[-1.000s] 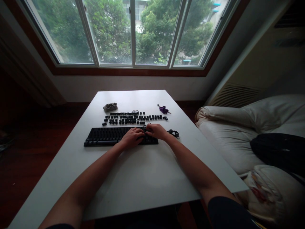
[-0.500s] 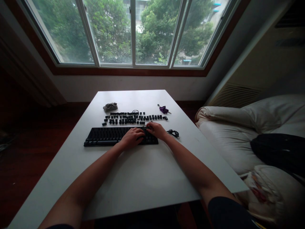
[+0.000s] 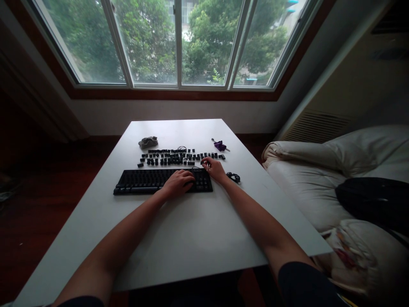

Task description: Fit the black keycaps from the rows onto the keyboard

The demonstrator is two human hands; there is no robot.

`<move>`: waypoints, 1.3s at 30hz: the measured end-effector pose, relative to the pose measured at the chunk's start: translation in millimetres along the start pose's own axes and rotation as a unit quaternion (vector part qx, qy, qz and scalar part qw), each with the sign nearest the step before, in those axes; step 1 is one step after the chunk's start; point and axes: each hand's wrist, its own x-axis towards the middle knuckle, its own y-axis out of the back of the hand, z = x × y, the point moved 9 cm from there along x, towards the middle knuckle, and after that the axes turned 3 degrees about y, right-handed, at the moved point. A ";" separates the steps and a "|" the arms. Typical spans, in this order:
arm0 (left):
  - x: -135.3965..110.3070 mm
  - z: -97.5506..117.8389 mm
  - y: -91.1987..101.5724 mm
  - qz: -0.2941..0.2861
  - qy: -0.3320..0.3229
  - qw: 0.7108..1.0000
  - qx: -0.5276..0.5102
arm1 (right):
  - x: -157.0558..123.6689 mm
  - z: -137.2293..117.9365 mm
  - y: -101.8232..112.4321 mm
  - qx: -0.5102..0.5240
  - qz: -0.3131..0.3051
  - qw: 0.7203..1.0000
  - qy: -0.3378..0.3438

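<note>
1. The left hand (image 3: 179, 182) lies palm down on the right part of the black keyboard (image 3: 150, 181), fingers loosely bent over the keys and gripping nothing.
2. The right hand (image 3: 215, 169) is just past the keyboard's far right corner, its fingertips (image 3: 207, 163) drawn together at the near row of loose keycaps (image 3: 174, 157); whether they pinch anything is too small to tell.
3. The keyboard sits mid-counter (image 3: 191, 238), parallel to the keycap rows beyond it.
4. A coiled black cable (image 3: 234, 177) lies just right of the right wrist.
5. A grey rag (image 3: 148, 142) and a purple tool (image 3: 220, 146) lie past the keycaps.
6. White bedding (image 3: 319, 170) is right of the counter.
</note>
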 end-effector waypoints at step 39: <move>-4.7 9.4 -0.7 0.003 0.004 0.999 0.041 | 19.0 -9.8 -1.5 0.038 -0.041 0.997 -0.048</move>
